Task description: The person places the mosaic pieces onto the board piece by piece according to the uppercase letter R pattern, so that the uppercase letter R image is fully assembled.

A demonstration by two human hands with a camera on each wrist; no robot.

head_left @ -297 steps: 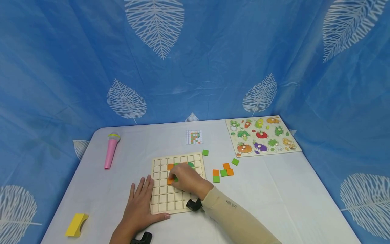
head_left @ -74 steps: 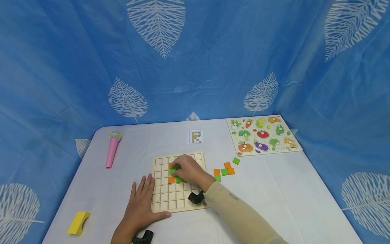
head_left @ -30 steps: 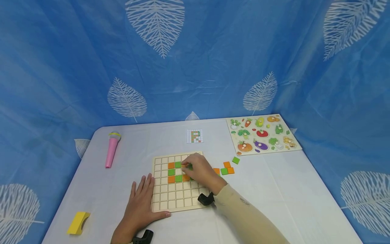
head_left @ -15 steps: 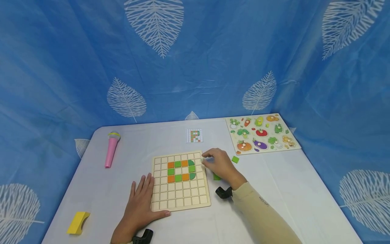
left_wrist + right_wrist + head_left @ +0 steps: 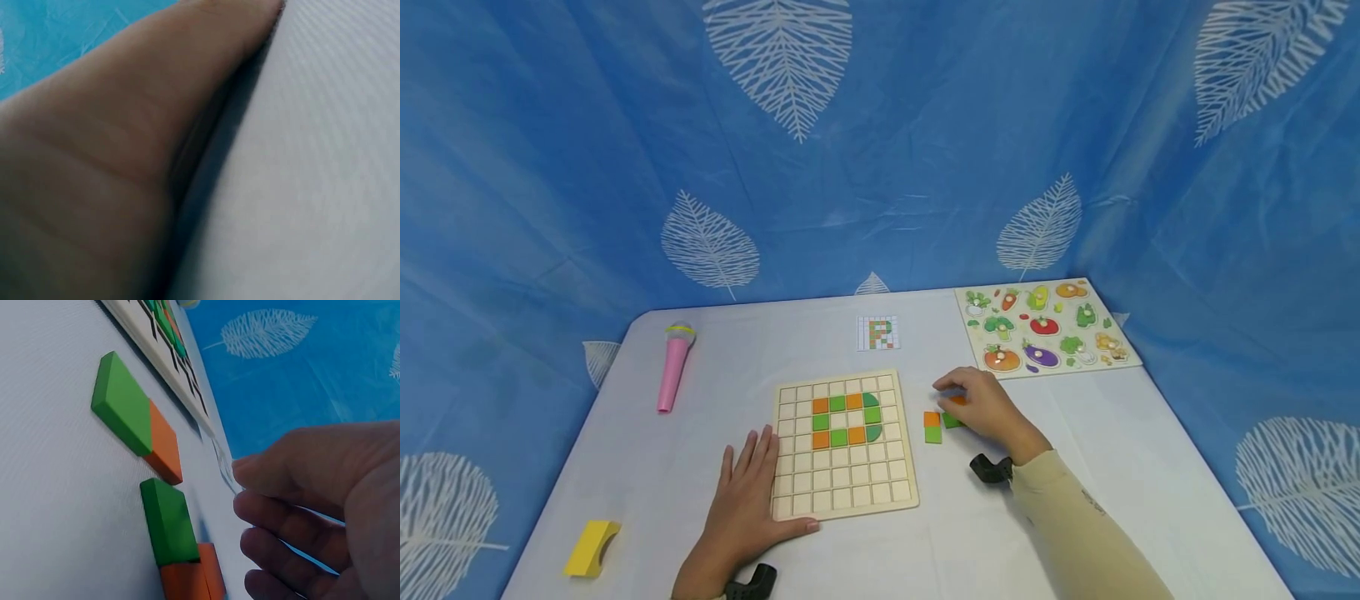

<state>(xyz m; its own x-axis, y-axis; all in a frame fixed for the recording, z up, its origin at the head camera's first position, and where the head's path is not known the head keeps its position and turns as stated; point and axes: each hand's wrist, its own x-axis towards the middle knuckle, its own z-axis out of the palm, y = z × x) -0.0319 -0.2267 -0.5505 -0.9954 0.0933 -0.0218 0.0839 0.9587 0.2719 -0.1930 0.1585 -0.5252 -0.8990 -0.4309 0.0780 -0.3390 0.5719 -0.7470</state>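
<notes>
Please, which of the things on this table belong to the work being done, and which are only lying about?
Probably part of the work:
grid board, left hand at its edge
placed tiles in its cells
loose tiles, right hand close by
small pattern card

Apparently just lying about:
pink microphone
yellow block
vegetable puzzle board

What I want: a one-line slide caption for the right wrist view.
Right grip near loose green and orange tiles on the white tabletop, gridded board beyond.
</notes>
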